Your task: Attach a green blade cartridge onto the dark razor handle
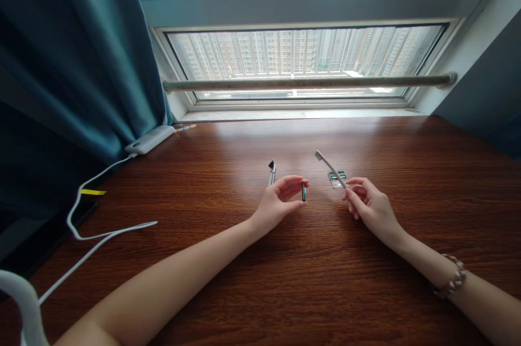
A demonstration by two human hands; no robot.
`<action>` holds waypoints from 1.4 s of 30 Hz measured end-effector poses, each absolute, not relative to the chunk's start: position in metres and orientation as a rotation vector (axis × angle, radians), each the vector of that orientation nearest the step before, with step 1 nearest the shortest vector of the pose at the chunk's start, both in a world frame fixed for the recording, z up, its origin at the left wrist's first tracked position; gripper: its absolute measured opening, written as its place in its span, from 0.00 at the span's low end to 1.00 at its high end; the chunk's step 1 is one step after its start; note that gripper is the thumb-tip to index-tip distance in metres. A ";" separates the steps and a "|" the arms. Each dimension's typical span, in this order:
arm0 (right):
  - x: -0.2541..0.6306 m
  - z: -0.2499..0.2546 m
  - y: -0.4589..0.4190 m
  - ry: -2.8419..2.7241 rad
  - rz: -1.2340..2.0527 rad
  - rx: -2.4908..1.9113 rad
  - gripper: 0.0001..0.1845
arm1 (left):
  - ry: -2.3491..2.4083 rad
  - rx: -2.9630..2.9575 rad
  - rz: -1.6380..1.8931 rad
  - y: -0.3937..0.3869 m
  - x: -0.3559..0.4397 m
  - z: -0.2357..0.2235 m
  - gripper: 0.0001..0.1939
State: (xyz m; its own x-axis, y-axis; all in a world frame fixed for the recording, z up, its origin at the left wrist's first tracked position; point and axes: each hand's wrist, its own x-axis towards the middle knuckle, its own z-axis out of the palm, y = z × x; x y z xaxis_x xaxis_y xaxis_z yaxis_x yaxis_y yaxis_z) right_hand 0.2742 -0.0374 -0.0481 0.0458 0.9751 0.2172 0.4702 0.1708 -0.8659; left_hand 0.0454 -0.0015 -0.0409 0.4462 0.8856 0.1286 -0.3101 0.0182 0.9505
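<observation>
While a small green-and-black piece (303, 192) is being pinched upright btwn thumb & fingertips of the L hand (277, 203), a toothbrush (334, 173) is being held by its handle in the R hand's (373, 211) closed fingers. Just beyond the R fingertips, a clear pack (337, 183) is being partly covered by the brush; a silver razor (272, 175) is being partly hidden behind the L fingers. Both are being borne by the brown tabletop (301, 275).

The table (244, 281) is reddish brown with dark wood-grain streaks. The curtain (81, 53) is teal blue, falling to near black in its shadows. The toothbrush (332, 168) is off-white with grey bristles; the small cartridge (303, 192) is green and black. White colours the cable (75, 210), a yellow strip (93, 192) beside it. The bracelet (456, 276) mixes brown and pale beige.
</observation>
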 end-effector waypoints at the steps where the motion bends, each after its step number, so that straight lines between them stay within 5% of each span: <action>1: 0.274 -0.048 -0.038 -1.579 0.707 -1.441 0.13 | 0.605 1.230 1.019 -0.002 0.046 -0.042 0.25; 28: 0.251 -0.038 -0.046 -2.322 -0.235 -1.617 0.21 | 0.891 1.816 1.111 -0.013 0.040 -0.025 0.29; 31: 0.244 -0.028 -0.041 -2.161 -0.038 -1.525 0.17 | 0.985 1.890 1.150 -0.013 0.037 -0.022 0.28; 37: 0.201 -0.001 -0.019 -1.721 1.009 -1.262 0.15 | 1.138 2.060 1.200 -0.008 0.030 -0.014 0.27; 42: 0.174 0.011 0.001 -1.463 1.217 -1.207 0.15 | 1.174 2.080 1.292 0.004 0.020 -0.006 0.24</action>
State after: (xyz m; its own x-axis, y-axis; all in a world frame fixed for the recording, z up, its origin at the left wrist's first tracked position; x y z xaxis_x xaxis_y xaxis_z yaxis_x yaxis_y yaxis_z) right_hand 0.1739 0.0015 0.0112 -0.1633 0.9861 0.0321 0.1479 0.0566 -0.9874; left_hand 0.0195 0.0041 -0.0059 0.2105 0.8294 0.5175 0.4363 -0.5534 0.7095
